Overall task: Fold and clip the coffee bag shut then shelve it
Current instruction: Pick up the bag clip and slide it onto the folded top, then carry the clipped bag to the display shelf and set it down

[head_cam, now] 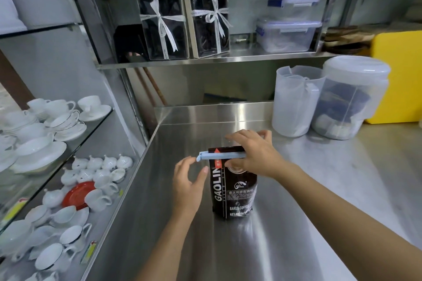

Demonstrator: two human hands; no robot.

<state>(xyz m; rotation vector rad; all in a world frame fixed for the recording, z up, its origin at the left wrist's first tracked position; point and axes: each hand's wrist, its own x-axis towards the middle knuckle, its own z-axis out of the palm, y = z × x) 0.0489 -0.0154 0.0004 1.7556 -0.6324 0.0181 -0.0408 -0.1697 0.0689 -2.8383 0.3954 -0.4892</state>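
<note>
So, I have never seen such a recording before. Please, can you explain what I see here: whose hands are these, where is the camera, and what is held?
There is no machine here. A person wears one camera on the head, looking down at their own bare hands. A dark coffee bag stands upright on a steel counter. A light blue clip lies across the bag's top. The right hand grips the bag top and the clip. The left hand is open, beside the clip's free end. Shelves with white cups are at the left.

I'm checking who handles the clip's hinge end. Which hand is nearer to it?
Left. The left hand hovers open just below the hinge end of the blue bag clip, not clearly touching. The right hand covers the clip's opposite end atop the coffee bag.
</note>
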